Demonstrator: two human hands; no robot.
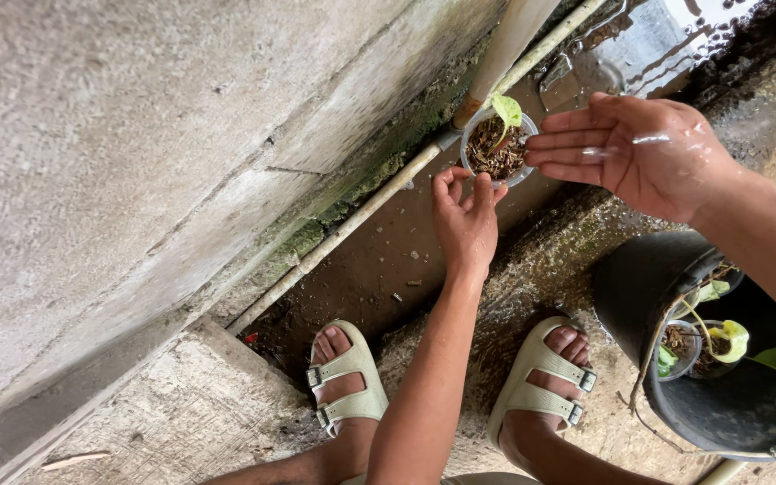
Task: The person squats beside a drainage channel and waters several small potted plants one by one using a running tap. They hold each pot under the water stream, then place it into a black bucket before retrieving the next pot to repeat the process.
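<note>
Two hands meet at a small clear cup raised over a wet drain channel; the left hand pinches the cup's near rim with its fingertips, likely to keep it level; the right hand is flat, wet, fingers pressed together, cupped beside the rim; the cup holds brown fibrous soil and one green seedling; a black bucket on the right holds more potted seedlings.

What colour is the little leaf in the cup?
Light green. The leaf stands in the clear cup, seen best in the head view.
</note>
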